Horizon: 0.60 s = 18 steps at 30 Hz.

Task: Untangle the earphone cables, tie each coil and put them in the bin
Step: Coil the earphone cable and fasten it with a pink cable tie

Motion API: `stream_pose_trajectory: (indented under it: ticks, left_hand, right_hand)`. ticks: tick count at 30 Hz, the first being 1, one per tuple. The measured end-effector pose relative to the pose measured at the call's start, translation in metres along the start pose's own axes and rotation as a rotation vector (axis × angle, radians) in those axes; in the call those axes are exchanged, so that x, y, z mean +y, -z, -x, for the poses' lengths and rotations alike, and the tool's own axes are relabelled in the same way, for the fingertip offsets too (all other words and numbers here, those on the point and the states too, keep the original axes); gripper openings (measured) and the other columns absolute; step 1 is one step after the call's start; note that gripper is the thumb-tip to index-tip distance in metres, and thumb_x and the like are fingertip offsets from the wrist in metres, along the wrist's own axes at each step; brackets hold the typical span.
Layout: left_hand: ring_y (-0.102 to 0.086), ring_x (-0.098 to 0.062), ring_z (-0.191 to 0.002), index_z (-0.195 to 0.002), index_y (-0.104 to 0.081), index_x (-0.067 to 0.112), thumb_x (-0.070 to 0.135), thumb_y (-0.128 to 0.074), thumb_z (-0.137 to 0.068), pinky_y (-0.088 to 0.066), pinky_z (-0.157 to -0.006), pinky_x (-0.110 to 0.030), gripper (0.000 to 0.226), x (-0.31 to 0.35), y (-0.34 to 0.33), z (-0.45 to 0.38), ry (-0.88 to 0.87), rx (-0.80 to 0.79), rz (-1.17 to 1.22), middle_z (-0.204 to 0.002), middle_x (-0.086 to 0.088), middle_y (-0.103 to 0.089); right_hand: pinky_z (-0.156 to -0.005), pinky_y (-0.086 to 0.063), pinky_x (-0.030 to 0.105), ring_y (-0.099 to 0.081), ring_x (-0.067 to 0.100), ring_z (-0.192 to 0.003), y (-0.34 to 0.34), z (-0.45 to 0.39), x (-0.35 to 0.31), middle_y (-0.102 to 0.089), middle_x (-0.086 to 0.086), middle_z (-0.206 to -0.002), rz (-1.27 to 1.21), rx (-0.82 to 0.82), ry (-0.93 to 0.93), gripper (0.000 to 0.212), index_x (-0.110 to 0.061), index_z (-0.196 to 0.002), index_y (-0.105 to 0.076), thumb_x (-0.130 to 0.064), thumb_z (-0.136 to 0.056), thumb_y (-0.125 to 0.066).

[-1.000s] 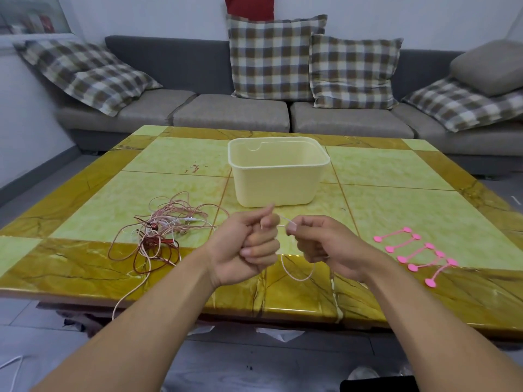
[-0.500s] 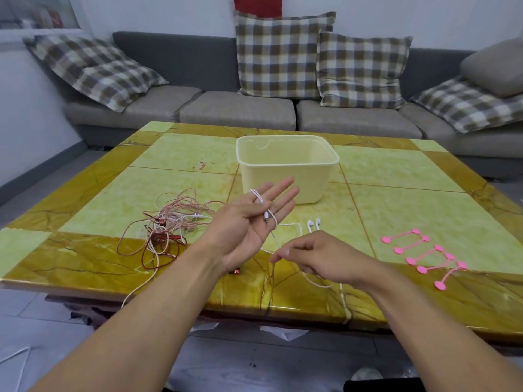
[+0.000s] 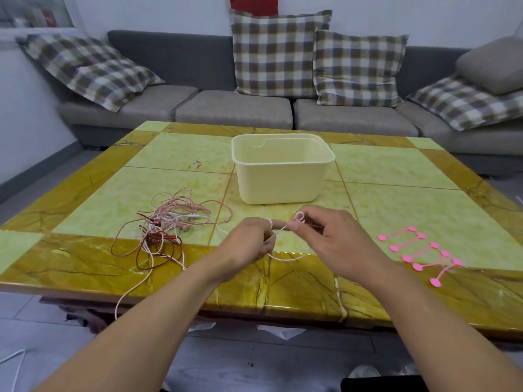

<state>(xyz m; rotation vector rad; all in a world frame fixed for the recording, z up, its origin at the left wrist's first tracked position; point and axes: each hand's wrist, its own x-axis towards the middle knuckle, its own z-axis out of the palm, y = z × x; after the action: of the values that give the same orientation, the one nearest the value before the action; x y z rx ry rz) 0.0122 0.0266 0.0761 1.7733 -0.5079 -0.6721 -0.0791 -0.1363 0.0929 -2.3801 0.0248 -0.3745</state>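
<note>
Head view shows your glossy stone-patterned tabletop [image 3: 396,176], pale green panels framed in veined amber, hard and slick. Near its centre stands the cream plastic bin [image 3: 278,179], rounded-rectangular, smooth-walled and open; nothing shows inside it, so no coil looks finished. Toward the near left edge lies the tangle of earphone cables [image 3: 167,224]: thin, limp strands in pink, white and dark red, one trailing over the edge. Near the right front corner lie five pink ties [image 3: 418,256], flat, rubbery-looking strips with round ends.

You look to be winding the first coil. Above the near edge, your left hand [image 3: 249,244] has the white earphone cable [image 3: 278,232] looped round a fingertip, its fingers curled. Your right hand [image 3: 328,239] pinches the same cable, a small loop standing above the pinch and slack sagging onto the tabletop.

Next, you probably need even tension, so the slippery loops stay stacked until a tie goes on.
</note>
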Motion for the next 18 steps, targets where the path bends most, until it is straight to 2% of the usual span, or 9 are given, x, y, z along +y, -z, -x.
stream_pose_trajectory:
  ticks: [2,4,6,8,11,13,15,17,18]
  left_hand:
    - [-0.016,-0.012,-0.047,-0.113,-0.071,0.006,0.033,-0.026,-0.106,-0.017,-0.043,-0.023,0.053,0.001,0.0,-0.002,0.088,-0.177,0.131,-0.054,0.003,-0.025]
    - [-0.011,-0.01,-0.047,-0.104,-0.074,0.009,0.048,-0.03,-0.105,-0.011,-0.041,-0.022,0.059,0.002,0.001,-0.002,0.14,-0.385,0.223,-0.055,0.004,-0.016]
    - [-0.011,-0.008,-0.043,-0.091,-0.073,0.011,0.045,-0.038,-0.101,-0.01,-0.039,-0.021,0.049,0.002,-0.001,0.001,0.146,-0.567,0.341,-0.05,0.008,-0.015]
    - [-0.01,-0.008,-0.04,-0.083,-0.068,0.014,0.036,-0.04,-0.101,-0.008,-0.039,-0.021,0.04,0.006,-0.002,0.004,0.133,-0.639,0.526,-0.047,0.008,-0.014]
    - [-0.011,-0.008,-0.038,-0.082,-0.066,0.013,0.029,-0.043,-0.1,-0.008,-0.038,-0.022,0.033,0.018,-0.005,0.004,0.048,-0.556,0.756,-0.047,0.007,-0.014]
    - [-0.021,-0.007,-0.037,-0.1,-0.071,0.006,0.022,-0.042,-0.101,-0.017,-0.038,-0.02,0.033,0.024,-0.008,0.004,0.004,-0.441,0.874,-0.048,0.005,-0.022]
    - [-0.043,-0.01,-0.043,-0.124,-0.062,-0.003,0.013,-0.037,-0.104,-0.038,-0.042,-0.021,0.036,0.025,-0.009,0.002,-0.019,-0.3,0.97,-0.057,0.001,-0.043]
    - [-0.071,-0.018,-0.068,-0.131,-0.05,-0.008,0.005,-0.033,-0.105,-0.06,-0.062,-0.026,0.034,0.024,-0.009,-0.001,-0.053,-0.185,1.058,-0.086,-0.008,-0.071]
    - [-0.076,-0.025,-0.088,-0.137,-0.042,-0.006,0.0,-0.03,-0.106,-0.062,-0.077,-0.03,0.034,0.023,-0.008,-0.003,-0.091,-0.147,1.09,-0.106,-0.015,-0.074]
  right_hand:
    - [-0.057,-0.037,0.034,-0.043,0.011,-0.055,0.002,-0.003,0.005,-0.051,-0.009,-0.057,-0.16,0.08,-0.056,0.02,-0.026,-0.081,-0.066,-0.036,-0.098,-0.064]
    - [-0.055,-0.034,0.027,-0.041,0.01,-0.054,0.004,-0.005,0.008,-0.049,-0.008,-0.056,-0.267,0.13,-0.122,0.02,-0.025,-0.079,-0.069,-0.031,-0.098,-0.066]
    - [-0.055,-0.033,0.025,-0.039,0.008,-0.053,0.007,-0.008,0.013,-0.049,-0.007,-0.055,-0.344,0.186,-0.201,0.021,-0.023,-0.081,-0.073,-0.028,-0.099,-0.064]
    - [-0.056,-0.03,0.027,-0.036,0.009,-0.053,0.009,-0.01,0.019,-0.047,-0.009,-0.055,-0.42,0.186,-0.287,0.021,-0.023,-0.083,-0.075,-0.029,-0.1,-0.063]
    - [-0.054,-0.025,0.023,-0.033,0.005,-0.048,0.006,-0.01,0.023,-0.045,-0.009,-0.054,-0.517,0.119,-0.393,0.022,-0.021,-0.086,-0.076,-0.028,-0.101,-0.061]
    - [-0.052,-0.024,0.023,-0.033,0.006,-0.048,0.001,-0.01,0.023,-0.043,-0.008,-0.054,-0.491,0.085,-0.445,0.025,-0.021,-0.086,-0.077,-0.028,-0.102,-0.058]
    - [-0.052,-0.024,0.026,-0.032,0.01,-0.05,-0.004,-0.009,0.021,-0.041,-0.007,-0.052,-0.374,-0.038,-0.452,0.03,-0.023,-0.087,-0.079,-0.027,-0.102,-0.054]
    - [-0.054,-0.027,0.029,-0.033,0.01,-0.048,-0.009,-0.004,0.016,-0.04,-0.011,-0.048,-0.23,-0.258,-0.42,0.03,-0.026,-0.094,-0.081,-0.025,-0.103,-0.052]
    - [-0.055,-0.029,0.027,-0.034,0.007,-0.045,-0.01,-0.002,0.013,-0.041,-0.011,-0.045,-0.174,-0.367,-0.401,0.029,-0.027,-0.1,-0.081,-0.025,-0.103,-0.052]
